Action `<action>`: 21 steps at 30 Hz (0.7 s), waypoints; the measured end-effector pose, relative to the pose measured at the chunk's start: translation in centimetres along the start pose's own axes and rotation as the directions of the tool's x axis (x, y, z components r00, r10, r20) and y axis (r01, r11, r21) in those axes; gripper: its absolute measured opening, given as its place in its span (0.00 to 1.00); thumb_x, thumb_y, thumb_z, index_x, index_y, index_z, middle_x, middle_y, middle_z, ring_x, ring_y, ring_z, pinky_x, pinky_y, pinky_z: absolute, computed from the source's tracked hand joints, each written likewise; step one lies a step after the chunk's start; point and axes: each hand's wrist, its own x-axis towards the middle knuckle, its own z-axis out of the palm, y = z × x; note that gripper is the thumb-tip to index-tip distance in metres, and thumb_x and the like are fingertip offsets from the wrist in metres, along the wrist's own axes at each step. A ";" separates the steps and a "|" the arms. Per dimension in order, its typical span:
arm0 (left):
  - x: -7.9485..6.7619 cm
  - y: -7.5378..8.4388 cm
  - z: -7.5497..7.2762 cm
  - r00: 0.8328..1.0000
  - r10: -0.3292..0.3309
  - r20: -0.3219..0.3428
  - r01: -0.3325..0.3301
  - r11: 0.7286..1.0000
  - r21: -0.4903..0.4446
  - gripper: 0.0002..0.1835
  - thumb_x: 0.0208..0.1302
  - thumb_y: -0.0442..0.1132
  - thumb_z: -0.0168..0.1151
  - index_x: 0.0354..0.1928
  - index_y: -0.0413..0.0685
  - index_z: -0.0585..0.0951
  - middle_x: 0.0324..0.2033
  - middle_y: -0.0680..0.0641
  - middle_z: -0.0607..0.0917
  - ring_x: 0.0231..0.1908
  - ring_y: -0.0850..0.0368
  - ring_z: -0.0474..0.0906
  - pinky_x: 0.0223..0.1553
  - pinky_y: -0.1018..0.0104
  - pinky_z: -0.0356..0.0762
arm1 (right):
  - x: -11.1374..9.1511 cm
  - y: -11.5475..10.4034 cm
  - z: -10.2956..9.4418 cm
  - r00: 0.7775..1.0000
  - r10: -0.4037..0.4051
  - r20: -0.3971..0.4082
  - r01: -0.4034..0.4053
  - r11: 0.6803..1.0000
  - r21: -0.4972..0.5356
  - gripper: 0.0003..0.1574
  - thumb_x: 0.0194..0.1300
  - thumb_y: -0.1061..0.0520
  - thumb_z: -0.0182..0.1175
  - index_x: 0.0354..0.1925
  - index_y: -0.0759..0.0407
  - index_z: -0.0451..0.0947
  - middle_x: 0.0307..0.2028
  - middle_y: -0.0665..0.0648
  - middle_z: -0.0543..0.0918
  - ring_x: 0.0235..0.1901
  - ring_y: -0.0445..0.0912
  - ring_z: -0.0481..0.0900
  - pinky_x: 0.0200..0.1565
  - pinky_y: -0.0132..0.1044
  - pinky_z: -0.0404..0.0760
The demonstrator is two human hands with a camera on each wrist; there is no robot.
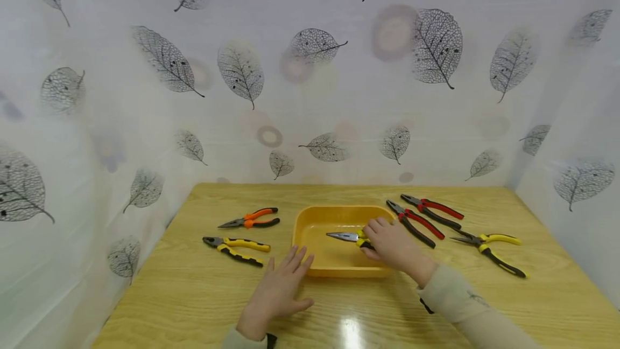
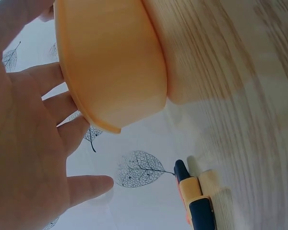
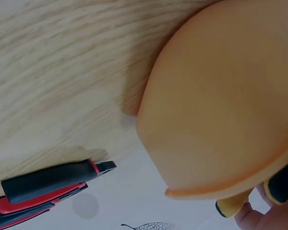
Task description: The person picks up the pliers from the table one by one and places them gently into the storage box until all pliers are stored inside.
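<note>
Over the yellow plastic tray (image 1: pixel 349 272), my right hand (image 1: pixel 394 245) grips long-nose pliers (image 1: pixel 345 236) by their yellow-and-black handles. The jaws point left, above the tray's floor. In the right wrist view the tray's wall hides most of the pliers; handle ends (image 3: pixel 233 205) show beyond its rim. My left hand (image 1: pixel 282 288) is spread at the tray's front left corner. Its fingers (image 2: pixel 65 103) lie straight against the rim in the left wrist view, with the thumb held apart.
On the wooden table (image 1: pixel 194 306), orange-and-black pliers (image 1: pixel 249 220) and yellow-and-black pliers (image 1: pixel 234 246) lie left of the tray. To its right are two red-and-black pliers (image 1: pixel 418 222) (image 1: pixel 431 209) and another yellow-and-black pair (image 1: pixel 486 246). A leaf-patterned curtain (image 1: pixel 310 96) stands behind.
</note>
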 end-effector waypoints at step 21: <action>0.0 -0.1 0.1 1.000 -0.001 0.004 0.001 1.000 0.006 0.45 0.50 0.62 0.57 0.67 0.51 0.55 0.66 0.46 0.51 0.65 0.50 0.43 0.54 0.36 0.51 | 1.4 -1.0 1.6 0.984 -0.026 0.175 0.001 0.990 0.139 0.20 0.55 0.41 0.58 0.34 0.56 0.74 0.30 0.51 0.72 0.29 0.46 0.69 0.24 0.39 0.69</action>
